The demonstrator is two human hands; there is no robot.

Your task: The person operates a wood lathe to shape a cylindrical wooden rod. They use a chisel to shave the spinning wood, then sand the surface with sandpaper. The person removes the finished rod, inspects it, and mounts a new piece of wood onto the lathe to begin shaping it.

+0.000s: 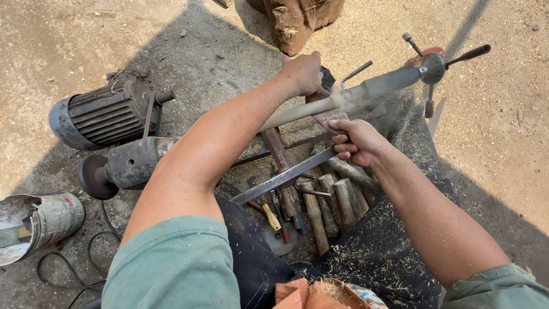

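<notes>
A pale wooden rod (297, 111) spins, blurred, between a grey headstock (134, 163) and a tailstock (432, 66) with crank handles. My left hand (303, 71) reaches over the rod, its fingers curled onto a rusty flat metal tool (329, 118) that lies against the wood. My right hand (354, 143) sits just below the rod and grips the upper end of a long flat steel bar (280, 178), which slants down to the left. Fine dust hangs around the rod near the tailstock.
An electric motor (103, 114) stands at left, with a dented metal can (40, 220) and black cable (68, 269) below it. Several wooden-handled chisels (329, 209) lie under the bar. A wood block (297, 20) stands at the top. Shavings cover the dark cloth (383, 257).
</notes>
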